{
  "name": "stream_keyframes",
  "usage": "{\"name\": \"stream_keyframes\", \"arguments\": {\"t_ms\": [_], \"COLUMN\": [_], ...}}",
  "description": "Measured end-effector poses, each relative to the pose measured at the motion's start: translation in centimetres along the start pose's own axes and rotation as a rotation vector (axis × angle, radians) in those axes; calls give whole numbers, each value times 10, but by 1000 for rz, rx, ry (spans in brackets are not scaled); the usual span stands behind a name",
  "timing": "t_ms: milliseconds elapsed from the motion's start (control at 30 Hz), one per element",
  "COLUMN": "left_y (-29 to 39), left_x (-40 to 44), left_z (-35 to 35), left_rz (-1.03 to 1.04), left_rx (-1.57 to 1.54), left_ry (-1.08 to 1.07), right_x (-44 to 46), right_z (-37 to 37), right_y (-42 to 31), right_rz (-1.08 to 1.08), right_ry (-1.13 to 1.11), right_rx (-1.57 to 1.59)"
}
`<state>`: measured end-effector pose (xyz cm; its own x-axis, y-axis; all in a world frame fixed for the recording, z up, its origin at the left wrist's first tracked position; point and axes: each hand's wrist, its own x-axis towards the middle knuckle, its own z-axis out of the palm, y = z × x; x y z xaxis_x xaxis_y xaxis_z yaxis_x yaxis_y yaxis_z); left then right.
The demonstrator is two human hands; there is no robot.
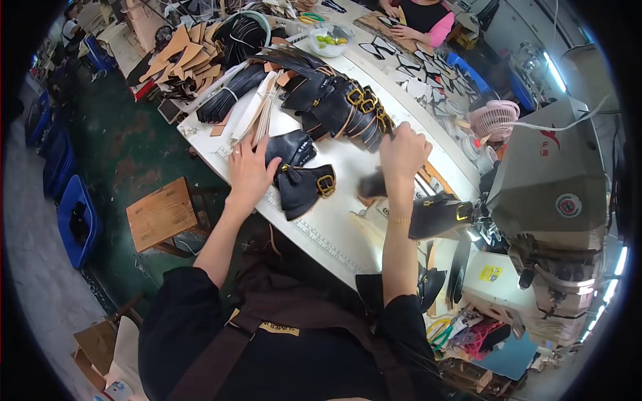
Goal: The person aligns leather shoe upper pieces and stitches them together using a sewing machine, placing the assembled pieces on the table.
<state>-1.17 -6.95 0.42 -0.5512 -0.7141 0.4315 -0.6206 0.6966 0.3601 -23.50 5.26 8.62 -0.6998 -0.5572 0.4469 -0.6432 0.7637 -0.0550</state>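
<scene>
My left hand [249, 172] rests at the table's near edge, fingers spread, its fingertips by pale strips and a black leather piece [291, 148]. Just right of it lies another black leather piece [304, 191] with a gold buckle and a zip pull. My right hand [405, 155] is raised over the table with its fingers curled closed; what they grip, if anything, is hidden. Beyond it sits a stack of black buckled leather pieces [334, 107]. Below the right hand is a blurred dark piece [372, 185]. Beside my right wrist, a buckled leather piece [438, 217] sits at the sewing machine.
The sewing machine [545, 180] stands on the right. Bundled black strips [231, 95] and tan leather offcuts [184, 57] fill the table's far left. A pink fan [493, 120] and a bowl of fruit [330, 40] stand farther back. Another person [428, 20] works opposite. A wooden stool [162, 214] stands left.
</scene>
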Motion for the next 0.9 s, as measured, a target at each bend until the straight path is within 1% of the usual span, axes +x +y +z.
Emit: {"name": "stream_keyframes", "arguments": {"t_ms": [33,133,167,200,333,367,400,433,500,533,667,700,733,767,833,900], "left_y": [6,29,31,30,25,23,18,13,9,12,38,42,46,49,53,48], "left_x": [-5,-36,-42,-46,-57,-54,-46,-37,-25,-23,-14,-7,-3,-3,0,-2], "left_z": [2,5,5,7,21,17,10,1,-9,-8,-7,-8,-9,-10,-12,2], "left_rz": [2,10,14,16,64,69,-74,-218,-505,-499,-201,-189,-205,-224,-262,-217], "left_rx": [1,116,158,162,135,133,-96,-325,-781,-783,-148,-153,-236,-318,-481,-460], "left_ry": [-2,70,96,93,219,220,115,7,-222,-223,-286,-272,-348,-431,-593,-525], "right_x": [-6,-25,-29,-33,-46,-53,-65,-80,-107,-110,-112,-117,-126,-131,-140,-154], "right_z": [-20,-93,-101,-100,-93,-79,-55,-29,13,12,4,8,12,4,-18,-48], "right_y": [-8,-33,-39,-43,-48,-46,-41,-37,-24,-22,-16,-14,-12,-11,-7,-4], "right_rz": [3,152,203,206,424,469,514,462,350,352,338,227,120,121,-60,-86], "right_ry": [-2,41,56,54,304,183,61,26,-269,-263,-505,-346,-190,-180,-100,-181], "right_rx": [1,428,574,577,1496,1500,1502,1252,877,877,759,759,753,751,574,576]}}
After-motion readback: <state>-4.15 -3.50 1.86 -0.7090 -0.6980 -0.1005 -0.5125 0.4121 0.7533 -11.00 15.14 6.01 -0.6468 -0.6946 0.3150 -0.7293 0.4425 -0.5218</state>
